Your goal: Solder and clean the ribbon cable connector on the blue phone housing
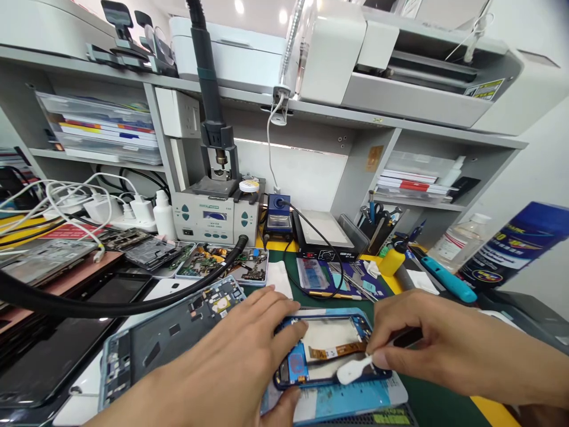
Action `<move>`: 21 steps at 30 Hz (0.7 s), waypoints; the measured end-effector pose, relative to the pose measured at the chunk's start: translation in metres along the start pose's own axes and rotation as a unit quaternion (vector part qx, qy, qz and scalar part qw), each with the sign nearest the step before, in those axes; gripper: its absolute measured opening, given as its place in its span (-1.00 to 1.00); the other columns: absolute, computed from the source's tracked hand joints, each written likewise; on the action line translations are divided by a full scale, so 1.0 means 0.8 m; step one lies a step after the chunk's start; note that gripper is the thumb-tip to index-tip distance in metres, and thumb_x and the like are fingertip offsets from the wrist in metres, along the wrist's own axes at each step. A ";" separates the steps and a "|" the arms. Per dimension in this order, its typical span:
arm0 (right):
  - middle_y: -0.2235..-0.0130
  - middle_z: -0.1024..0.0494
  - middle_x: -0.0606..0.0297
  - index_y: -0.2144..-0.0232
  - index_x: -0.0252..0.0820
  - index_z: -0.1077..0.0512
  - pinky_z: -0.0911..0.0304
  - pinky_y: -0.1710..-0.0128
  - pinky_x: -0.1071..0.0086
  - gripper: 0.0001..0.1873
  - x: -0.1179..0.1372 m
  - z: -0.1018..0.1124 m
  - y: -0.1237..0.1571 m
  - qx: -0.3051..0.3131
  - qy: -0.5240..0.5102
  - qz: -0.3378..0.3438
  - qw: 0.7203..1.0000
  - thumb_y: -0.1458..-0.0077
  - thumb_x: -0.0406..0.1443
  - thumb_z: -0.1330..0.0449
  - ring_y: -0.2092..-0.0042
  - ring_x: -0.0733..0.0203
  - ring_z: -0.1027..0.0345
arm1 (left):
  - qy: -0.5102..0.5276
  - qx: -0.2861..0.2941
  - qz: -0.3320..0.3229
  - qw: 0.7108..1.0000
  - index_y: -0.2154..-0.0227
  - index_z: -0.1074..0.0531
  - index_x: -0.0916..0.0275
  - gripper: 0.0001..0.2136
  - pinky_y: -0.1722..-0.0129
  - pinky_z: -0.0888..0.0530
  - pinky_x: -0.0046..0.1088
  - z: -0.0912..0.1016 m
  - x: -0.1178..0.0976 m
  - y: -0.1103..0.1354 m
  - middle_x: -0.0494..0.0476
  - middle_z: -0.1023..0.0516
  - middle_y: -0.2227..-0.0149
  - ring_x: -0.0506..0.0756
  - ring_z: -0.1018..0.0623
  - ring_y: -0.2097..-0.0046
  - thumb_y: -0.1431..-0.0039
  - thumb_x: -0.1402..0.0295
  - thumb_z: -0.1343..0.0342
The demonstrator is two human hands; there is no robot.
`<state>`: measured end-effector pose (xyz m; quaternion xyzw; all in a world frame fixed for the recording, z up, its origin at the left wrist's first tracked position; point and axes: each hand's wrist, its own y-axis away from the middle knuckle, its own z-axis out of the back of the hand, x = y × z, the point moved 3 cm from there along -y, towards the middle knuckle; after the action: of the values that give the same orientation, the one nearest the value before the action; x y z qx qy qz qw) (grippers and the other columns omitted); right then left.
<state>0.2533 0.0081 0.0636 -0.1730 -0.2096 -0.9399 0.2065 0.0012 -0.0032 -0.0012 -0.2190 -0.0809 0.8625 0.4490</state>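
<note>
Now, entries run from left edge to right edge of the head view.

Far left: white charger cables heaped near a power strip; dark phone screens lie flat below them.
Black hose: thick, curves across the worktop from the left edge up to the rework station.
Grey phone frame: lies open-side up, just left of the left hand, part-covered by the wrist.
Rework station: stands at the back under the shelf; a tray of circuit boards lies in front of it.
Left hand: palm down, fingers spread flat and pressing on the upper left corner of the blue phone frame; thumb at its lower edge. Nothing gripped; it pins the frame.
Blue phone frame: flat on a light blue mat, centre foreground, between the two hands. An orange flex cable crosses its open interior.
White tool: small flat-ended piece, its tip resting on the frame's lower right edge.
Right hand: fingers pinched closed on the white tool, thumb and forefinger meeting at its upper end.
Yellow bottle: upright behind the hands.
Blue spray can: tilted, far right, well apart from the frame.
</note>
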 end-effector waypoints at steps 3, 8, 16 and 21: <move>0.26 -0.68 0.39 0.33 0.02 -0.65 -0.30 0.31 0.39 -0.77 -0.001 0.000 0.000 -0.008 0.003 -0.011 1.000 -0.27 -0.11 -0.23 0.24 0.17 -0.53 | 0.018 0.016 0.035 0.999 -0.15 -0.41 0.24 -0.53 -0.34 -0.25 0.20 0.006 -0.002 -0.004 0.26 -0.48 -0.07 0.35 -0.43 -0.16 -0.18 0.25 -0.16; 0.25 -0.68 0.41 0.30 0.06 -0.65 -0.32 0.31 0.41 -0.79 -0.005 -0.003 0.002 -0.035 0.000 0.000 0.999 -0.27 -0.08 -0.24 0.24 0.18 -0.53 | 0.056 0.025 0.066 0.996 -0.16 -0.32 0.17 -0.51 -0.23 -0.42 0.02 0.016 -0.006 -0.004 0.22 -0.38 -0.07 0.28 -0.40 -0.14 -0.15 0.35 -0.19; 0.25 -0.67 0.42 0.28 0.10 -0.66 -0.31 0.27 0.42 -0.80 -0.004 -0.001 0.001 -0.022 -0.002 -0.006 1.000 -0.28 -0.10 -0.23 0.22 0.20 -0.51 | 0.027 -0.011 0.025 0.999 -0.28 -0.18 0.12 -0.39 -0.15 -0.51 -0.02 0.006 -0.004 0.004 0.27 -0.25 -0.19 0.33 -0.37 -0.22 -0.16 0.38 -0.17; 0.25 -0.66 0.43 0.27 0.11 -0.65 -0.30 0.28 0.45 -0.80 -0.006 -0.003 0.001 -0.020 0.005 -0.005 1.000 -0.28 -0.11 -0.23 0.23 0.22 -0.51 | 0.014 -0.018 0.030 0.999 -0.29 -0.17 0.11 -0.36 -0.15 -0.52 -0.03 0.003 -0.003 0.006 0.27 -0.25 -0.22 0.33 -0.38 -0.23 -0.14 0.38 -0.18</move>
<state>0.2572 0.0079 0.0596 -0.1711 -0.1903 -0.9458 0.1999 -0.0020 -0.0079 0.0006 -0.2411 -0.0836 0.8708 0.4202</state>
